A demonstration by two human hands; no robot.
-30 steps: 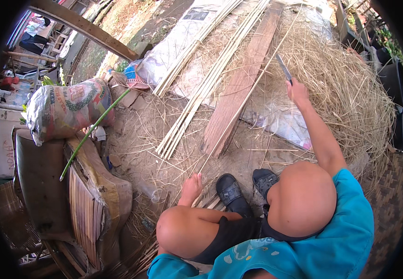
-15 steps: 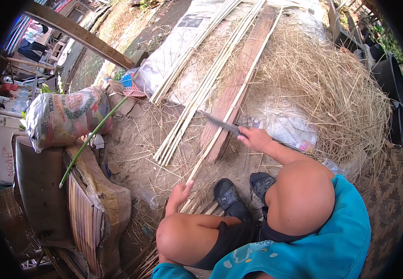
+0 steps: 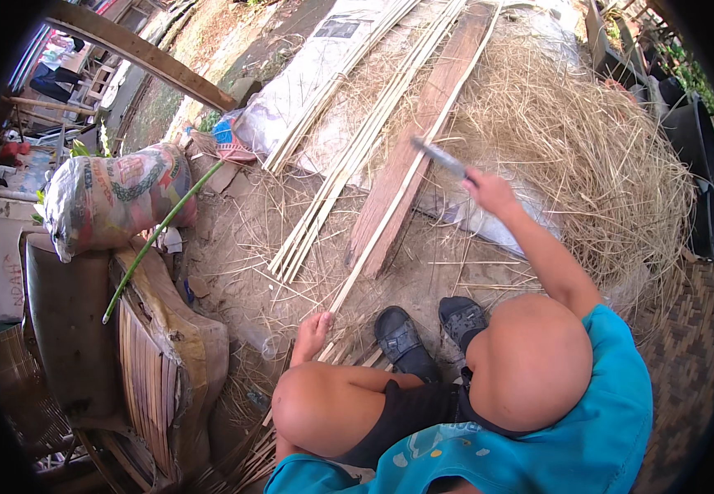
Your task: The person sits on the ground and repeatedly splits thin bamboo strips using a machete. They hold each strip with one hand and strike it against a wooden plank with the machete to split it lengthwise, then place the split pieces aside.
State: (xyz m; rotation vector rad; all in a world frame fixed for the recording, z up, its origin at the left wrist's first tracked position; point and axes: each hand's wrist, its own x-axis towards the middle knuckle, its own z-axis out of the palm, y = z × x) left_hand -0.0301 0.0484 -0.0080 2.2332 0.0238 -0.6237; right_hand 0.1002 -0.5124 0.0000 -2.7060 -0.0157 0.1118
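Note:
My left hand (image 3: 314,333) is closed on the near end of a long pale bamboo strip (image 3: 388,200), beside my left knee. The strip runs away from me along a reddish-brown wooden plank (image 3: 431,103), which lies on the ground. In my closed right hand (image 3: 491,193) is a knife (image 3: 442,157), its handle mostly hidden by my fingers. Its grey blade points left across the strip, about midway up the plank; whether it touches the strip I cannot tell. Left of the plank lies a bunch of pale bamboo strips (image 3: 357,156), with a second bunch (image 3: 324,103) beyond it.
A heap of dry shavings (image 3: 588,156) covers the right side over pale sheeting (image 3: 283,107). A stuffed sack (image 3: 118,198), a green stalk (image 3: 159,230) and a worn padded seat (image 3: 184,354) stand at left. Black tubs (image 3: 690,140) stand far right; woven matting (image 3: 686,362) lies below them.
My right hand and the knife have moved away from me and to the right, farther up the strip. My left hand keeps hold of the near end, shifted slightly.

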